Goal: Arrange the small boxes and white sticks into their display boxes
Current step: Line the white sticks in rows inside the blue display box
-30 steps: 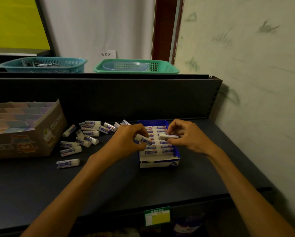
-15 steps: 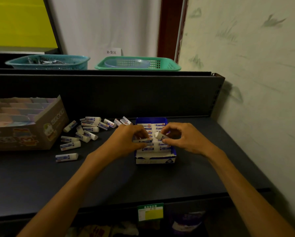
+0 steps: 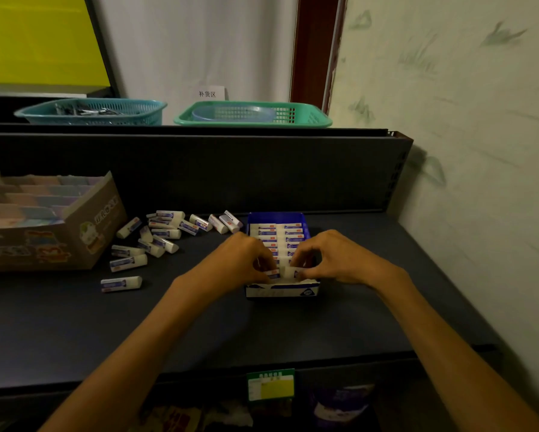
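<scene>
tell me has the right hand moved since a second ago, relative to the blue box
Yes. The right hand moved toward the near end of the blue display box, lowering its white stick there.

- One head-worn, wide-angle view looks forward and down from above the dark shelf (image 3: 340, 319).
- It sits close, with both forearms reaching in from the bottom edge.
- The back wall (image 3: 199, 42) fills the top.
</scene>
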Available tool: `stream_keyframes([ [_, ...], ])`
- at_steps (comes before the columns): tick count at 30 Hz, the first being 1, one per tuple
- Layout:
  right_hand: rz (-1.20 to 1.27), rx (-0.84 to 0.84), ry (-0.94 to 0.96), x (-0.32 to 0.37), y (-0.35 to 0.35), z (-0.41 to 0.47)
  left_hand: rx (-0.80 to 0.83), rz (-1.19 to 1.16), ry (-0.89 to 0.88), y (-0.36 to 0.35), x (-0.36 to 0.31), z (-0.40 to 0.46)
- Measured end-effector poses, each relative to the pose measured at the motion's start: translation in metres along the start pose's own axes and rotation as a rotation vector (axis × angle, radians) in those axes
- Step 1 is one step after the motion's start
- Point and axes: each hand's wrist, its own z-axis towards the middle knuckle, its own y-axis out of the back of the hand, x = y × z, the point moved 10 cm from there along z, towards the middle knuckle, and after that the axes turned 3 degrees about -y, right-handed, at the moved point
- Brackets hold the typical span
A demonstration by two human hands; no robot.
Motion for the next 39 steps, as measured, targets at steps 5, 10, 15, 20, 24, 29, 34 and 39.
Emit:
stream_keyframes([
  [5,-0.082,0.02,-0.038,-0.002,-0.005,0.008,0.025,0.033,0.005,-0.004,-0.001,0.004],
  [10,-0.133,0.021,-0.032,0.001,-0.008,0.012,0.036,0.056,0.007,-0.007,0.001,0.005],
  [15,-0.067,0.047,-0.014,0.001,-0.007,0.01,0.032,0.052,-0.003,-0.007,0.003,0.004],
  [20,-0.045,0.073,-0.025,0.0,-0.01,0.013,0.062,0.058,0.006,-0.008,0.005,0.005],
  [24,-0.026,0.085,-0.034,-0.001,-0.01,0.014,0.072,0.061,0.005,-0.008,0.005,0.008],
  [29,-0.042,0.09,-0.034,-0.001,-0.011,0.016,0.074,0.07,-0.012,-0.008,0.006,0.008],
  [34,-0.077,0.094,-0.048,0.002,-0.01,0.017,0.043,0.07,-0.039,-0.008,0.003,0.004],
  [39,-0.153,0.028,-0.015,0.018,0.004,0.024,-0.127,0.069,-0.045,0.018,0.006,-0.016],
])
